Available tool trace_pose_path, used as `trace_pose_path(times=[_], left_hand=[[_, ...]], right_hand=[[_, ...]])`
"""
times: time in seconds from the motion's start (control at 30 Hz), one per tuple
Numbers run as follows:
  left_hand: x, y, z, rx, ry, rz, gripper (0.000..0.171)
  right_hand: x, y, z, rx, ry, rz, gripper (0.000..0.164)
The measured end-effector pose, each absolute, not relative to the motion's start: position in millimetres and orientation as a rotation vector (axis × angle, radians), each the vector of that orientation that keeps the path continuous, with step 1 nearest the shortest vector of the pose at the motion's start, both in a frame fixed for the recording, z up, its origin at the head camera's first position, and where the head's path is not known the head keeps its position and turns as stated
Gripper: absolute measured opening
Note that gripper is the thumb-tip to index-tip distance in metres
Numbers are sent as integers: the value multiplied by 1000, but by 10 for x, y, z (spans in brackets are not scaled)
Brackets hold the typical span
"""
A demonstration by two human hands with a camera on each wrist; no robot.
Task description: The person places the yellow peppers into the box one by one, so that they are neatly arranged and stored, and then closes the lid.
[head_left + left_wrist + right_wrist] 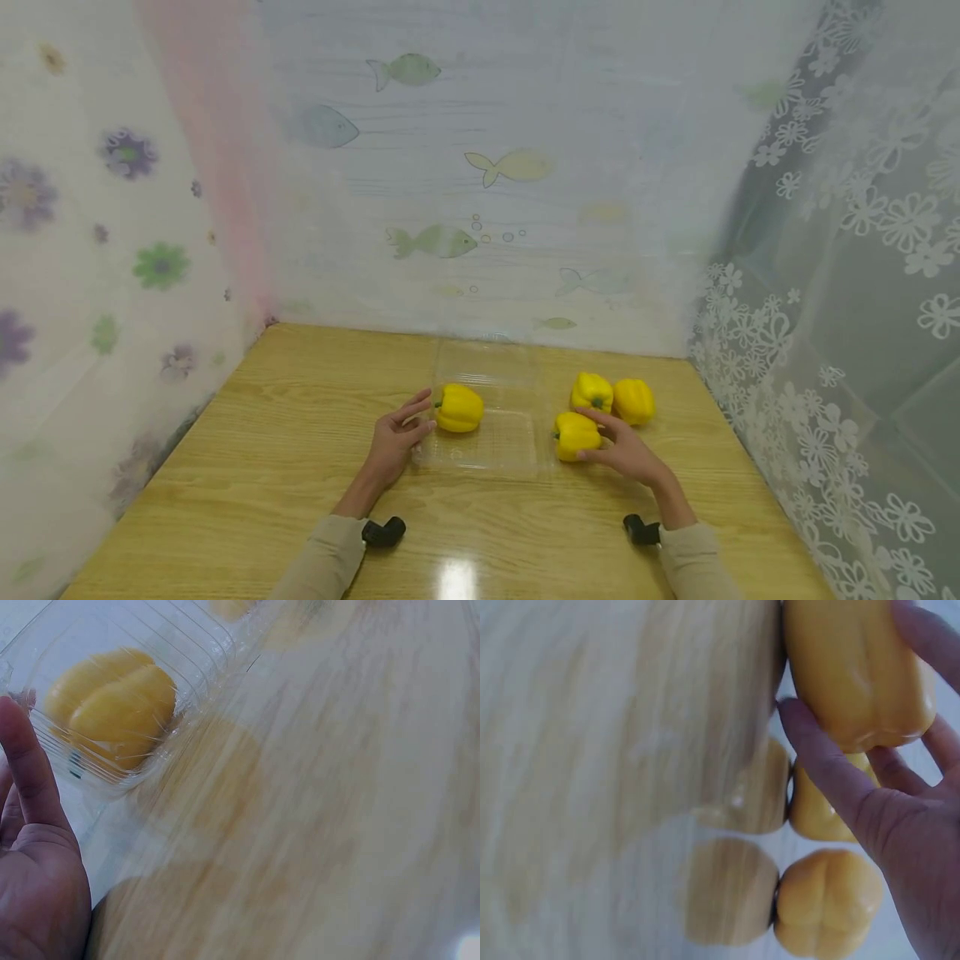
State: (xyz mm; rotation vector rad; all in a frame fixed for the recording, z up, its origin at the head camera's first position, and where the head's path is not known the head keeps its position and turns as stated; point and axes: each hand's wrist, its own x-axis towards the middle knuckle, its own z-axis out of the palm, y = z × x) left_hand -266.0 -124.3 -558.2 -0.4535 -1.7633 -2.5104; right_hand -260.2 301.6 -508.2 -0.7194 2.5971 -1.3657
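Note:
A yellow bell pepper (461,408) lies at the left end of a clear plastic clamshell container (510,442), whose lid (487,360) is folded back behind it. My left hand (393,442) is at the container's left side, its fingers fairly straight and touching the wall. The left wrist view shows that pepper (124,709) through the clear plastic. To the container's right, my right hand (628,450) grips another yellow bell pepper (576,437) between thumb and fingers. The right wrist view shows this pepper (859,671) between the thumb and the other fingers.
Two more yellow bell peppers, one (592,392) beside the other (634,402), sit just beyond my right hand. The wooden table (300,467) is bounded by patterned sheets at the back (480,275) and both sides.

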Motion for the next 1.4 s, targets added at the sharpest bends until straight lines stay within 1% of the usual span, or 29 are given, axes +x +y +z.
trace_pose_path(times=[0.17,0.43,0.9,1.4], left_hand=[[-2662,-1241,-5577,-442,-1758,-2517,52],[-2672,-1243,-5566,-445,-1757,-2510,51],[-2665,-1255,-5548,-424,-1788,-2499,49],[-2673,-1241,-5579,-435,-1797,-2494,50]], right_hand=[[-2589,2953,-5017,-709,2564,-1404,74],[-2617,2949,-5037,-638,2498,-1443,73],[-2674,2900,-5109,-733,2555,-1452,71],[-2645,2969,-5114,-654,2548,-1509,68]])
